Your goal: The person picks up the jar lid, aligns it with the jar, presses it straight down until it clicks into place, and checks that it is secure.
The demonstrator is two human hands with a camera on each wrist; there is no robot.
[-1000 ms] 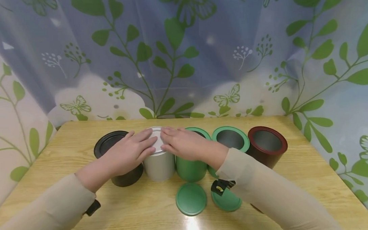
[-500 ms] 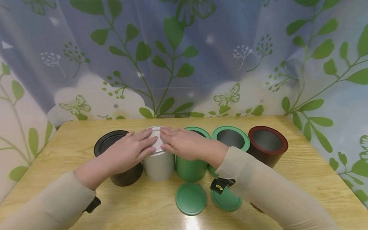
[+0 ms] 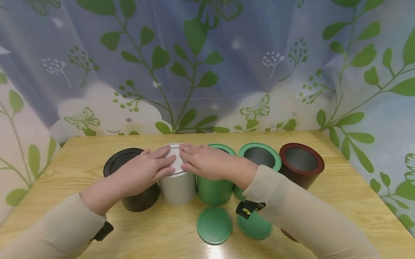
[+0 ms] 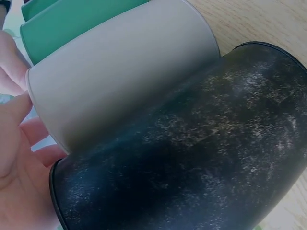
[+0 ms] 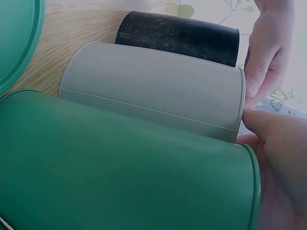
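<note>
Right hand [image 3: 208, 162] touches upright grey can [image 3: 178, 188], axis vertical.

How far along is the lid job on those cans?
Done, it seems: the black can looks covered, though the left hand hides part of its top. In hand: that hand and the right hand rest on the white lid of the gray can. Still to do, if every can gets one: the two green cans and the red-rimmed can look open, and two green lids lie on the table.
</note>
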